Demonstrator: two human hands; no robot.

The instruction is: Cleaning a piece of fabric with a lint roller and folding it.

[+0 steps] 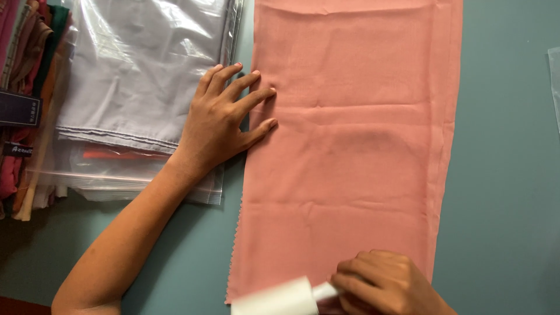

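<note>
Left hand (219, 119), fingers spread flat, presses the left edge of the salmon-pink cloth (356, 134) lying on the grey-green table (501, 175). Right hand (388, 286) grips a white lint roller (280, 298) at the cloth's near end. Bagged grey fabric (140, 70) lies just left.

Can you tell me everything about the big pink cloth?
The pink cloth is a long piece of salmon-pink fabric that looks thin and soft. It lies flat on a grey-green table, running from the top edge of the picture down to the bottom. It shows faint fold creases across it, and its left edge looks slightly scalloped. The left hand presses its fingertips on the cloth's left edge. The right hand rests at the bottom end, holding a white roller that lies on the cloth.
</note>
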